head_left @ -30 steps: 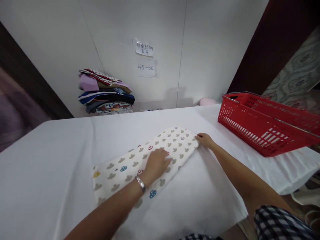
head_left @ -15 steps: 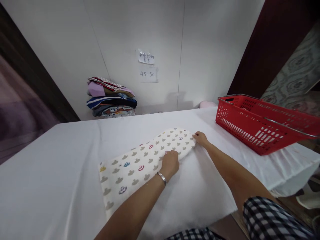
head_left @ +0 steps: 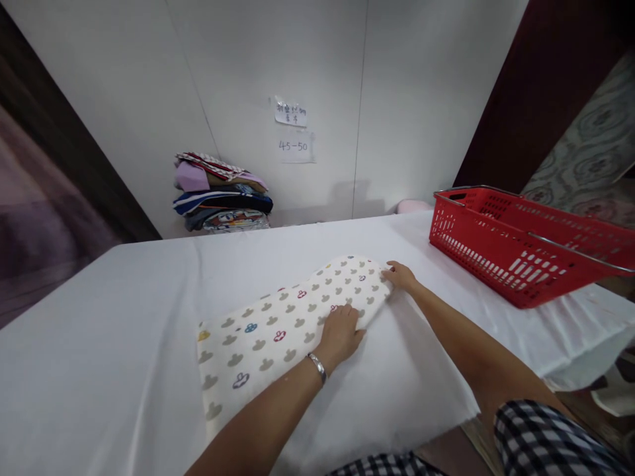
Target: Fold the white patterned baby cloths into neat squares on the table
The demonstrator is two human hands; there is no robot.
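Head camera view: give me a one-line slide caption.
Left hand on patterned cloth, right hand at its edge, red basket to the right.

A white cloth (head_left: 292, 309), printed with grey mushroom-like motifs and a few coloured ones, lies slantwise, far edge curving, on a white-covered table (head_left: 124, 317)

Light was dim; soft shadows (head_left: 366, 192) fell on wall (head_left: 411, 99) beyond hands (head_left: 340, 332); pink cloth (head_left: 47, 188) left of them looked blurred, basket (head_left: 483, 250) right stretched.
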